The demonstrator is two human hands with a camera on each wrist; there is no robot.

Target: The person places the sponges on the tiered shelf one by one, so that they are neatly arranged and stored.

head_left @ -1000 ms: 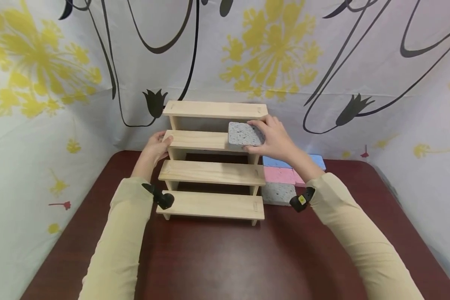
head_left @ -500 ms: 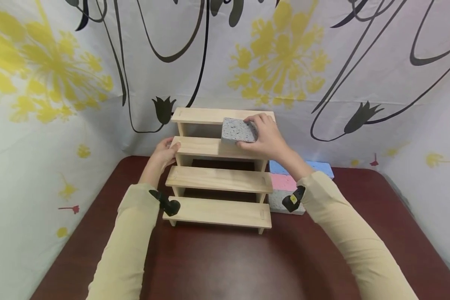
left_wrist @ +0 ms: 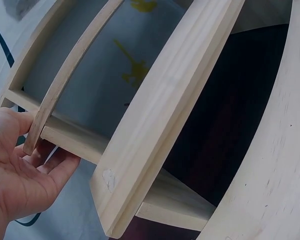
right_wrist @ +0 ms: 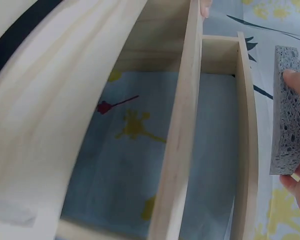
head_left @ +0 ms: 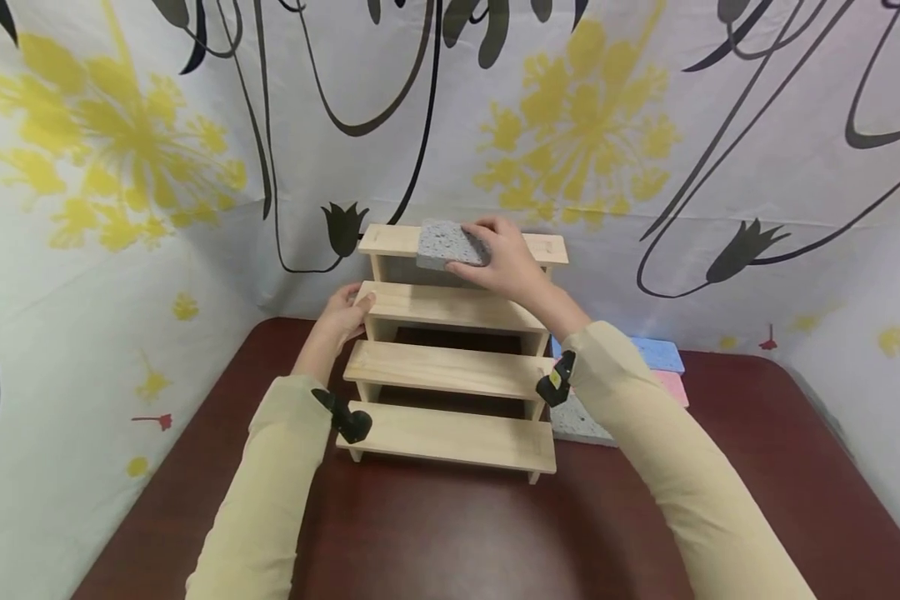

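One gray sponge (head_left: pixel 450 246) above the top step (head_left: pixel 388 241)

The right hand (head_left: pixel 501 257) pinches it; the left hand (head_left: pixel 342 314) grips the second-highest step (head_left: pixel 457 305) of a four-step rack (head_left: pixel 450 437). The right sleeve (head_left: pixel 671 462) partly covers the other sponges (head_left: pixel 579 425), blue, pink and gray, leaving their count unclear.

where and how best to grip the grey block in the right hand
Probably across the front and back edges of the grey block, coming from its right: it is a flat slab, and the right hand there leaves its left end free.
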